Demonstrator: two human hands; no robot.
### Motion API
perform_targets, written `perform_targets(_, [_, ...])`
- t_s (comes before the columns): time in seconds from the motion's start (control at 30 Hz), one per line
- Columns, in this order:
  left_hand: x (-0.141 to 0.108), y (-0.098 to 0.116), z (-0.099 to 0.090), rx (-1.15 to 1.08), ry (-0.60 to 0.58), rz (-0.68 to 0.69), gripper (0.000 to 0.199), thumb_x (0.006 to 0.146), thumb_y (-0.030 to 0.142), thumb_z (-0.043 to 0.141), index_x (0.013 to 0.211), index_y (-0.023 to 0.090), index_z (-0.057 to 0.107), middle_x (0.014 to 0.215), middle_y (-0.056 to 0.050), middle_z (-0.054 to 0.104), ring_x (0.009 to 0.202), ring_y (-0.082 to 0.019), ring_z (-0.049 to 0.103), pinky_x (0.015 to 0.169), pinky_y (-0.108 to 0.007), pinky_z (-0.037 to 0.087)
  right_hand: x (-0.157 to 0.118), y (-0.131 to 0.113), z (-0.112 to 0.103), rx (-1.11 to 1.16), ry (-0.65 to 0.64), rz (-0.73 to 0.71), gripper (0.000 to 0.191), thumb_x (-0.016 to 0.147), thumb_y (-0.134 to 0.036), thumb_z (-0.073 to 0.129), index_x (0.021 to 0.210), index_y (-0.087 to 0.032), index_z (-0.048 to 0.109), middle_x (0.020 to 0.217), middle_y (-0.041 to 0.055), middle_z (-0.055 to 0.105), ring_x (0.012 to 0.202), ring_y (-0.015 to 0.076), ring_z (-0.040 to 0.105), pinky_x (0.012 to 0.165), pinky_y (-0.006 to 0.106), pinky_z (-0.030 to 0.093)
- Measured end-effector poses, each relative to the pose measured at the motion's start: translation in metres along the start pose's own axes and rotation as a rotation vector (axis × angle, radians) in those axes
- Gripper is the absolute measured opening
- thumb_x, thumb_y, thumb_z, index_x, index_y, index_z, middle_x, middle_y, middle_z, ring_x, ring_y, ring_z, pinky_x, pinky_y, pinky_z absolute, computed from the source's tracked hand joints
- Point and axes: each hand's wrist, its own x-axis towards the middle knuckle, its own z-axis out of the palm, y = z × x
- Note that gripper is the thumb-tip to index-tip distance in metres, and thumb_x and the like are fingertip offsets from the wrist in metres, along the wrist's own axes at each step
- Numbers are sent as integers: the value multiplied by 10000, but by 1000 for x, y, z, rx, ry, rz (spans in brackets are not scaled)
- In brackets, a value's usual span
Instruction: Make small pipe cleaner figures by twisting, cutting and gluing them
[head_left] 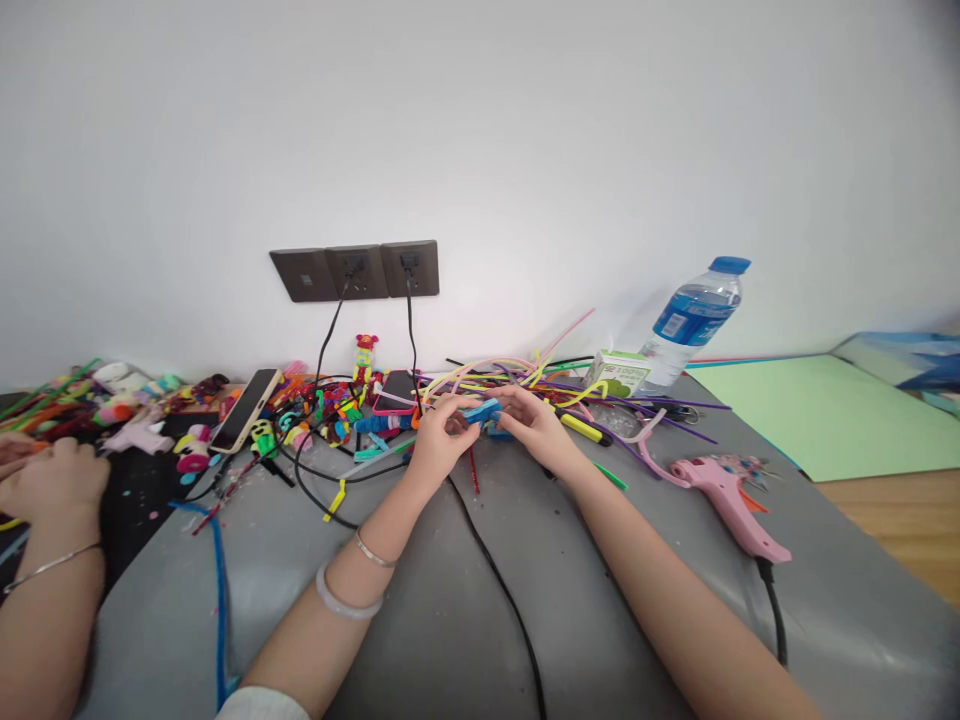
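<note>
Between my two hands is a small blue fuzzy piece (pixel 482 411) that looks like bent pipe cleaner. My left hand (pixel 444 436) pinches its left side with thumb and fingertips. On the other side, the fingers of my right hand (pixel 534 425) are closed on its right end. Both hands are just above the grey table (pixel 450 600), in front of a heap of colourful pipe cleaners (pixel 517 375). A yellow marker-like stick (pixel 581 427) lies right of my right hand. Behind my left hand are a dark blue wound pipe-cleaner roll (pixel 382 424) and a pink-edged phone (pixel 396 392).
A pink glue gun (pixel 735 505) lies at the right with its cord. A tilted water bottle (pixel 694 320) and a green-white box (pixel 619 372) stand by the wall. Black cables (pixel 491 565) cross the table. At far left, another person's hands (pixel 56 480) work near small figures.
</note>
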Motion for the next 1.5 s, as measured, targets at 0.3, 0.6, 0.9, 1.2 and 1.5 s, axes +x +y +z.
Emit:
perform_targets(0.3, [-1, 0, 1, -51, 64, -40, 290, 770, 156, 631, 1050, 222, 668, 1068, -60, 674, 797, -155, 645, 653, -252, 536, 1, 0, 1, 20, 6, -2, 269, 819, -428, 676, 973, -224, 594, 877, 37, 666, 789, 185, 630, 699, 326, 542])
perform_targets(0.6, [-2, -1, 0, -46, 92, -20, 246, 806, 209, 636, 1049, 227, 668, 1082, -62, 679, 815, -167, 658, 691, -285, 566, 1, 5, 1, 50, -7, 67, 337, 801, -494, 687, 955, -205, 606, 894, 57, 717, 804, 199, 673, 737, 349, 558])
perform_targets(0.9, [0, -10, -3, -19, 103, 47, 182, 803, 236, 663, 978, 219, 710, 1015, -61, 690, 847, -179, 665, 686, -288, 578, 1, 4, 0, 55, -21, 91, 362, 788, -510, 699, 943, -191, 626, 835, 52, 722, 751, 190, 679, 747, 359, 564])
perform_targets(1.2, [1, -8, -2, -22, 93, 40, 161, 780, 215, 673, 936, 209, 711, 993, -67, 692, 839, -186, 671, 666, -291, 585, 1, 6, -1, 63, 2, 92, 353, 771, -495, 717, 929, -192, 629, 841, 60, 732, 748, 196, 684, 744, 367, 568])
perform_targets(1.5, [1, -8, -3, 25, 70, 32, 153, 790, 177, 634, 922, 208, 704, 993, -65, 681, 848, -182, 671, 669, -275, 583, 1, 7, -2, 57, 18, 96, 317, 770, -443, 730, 937, -194, 625, 804, 37, 705, 742, 188, 666, 743, 363, 567])
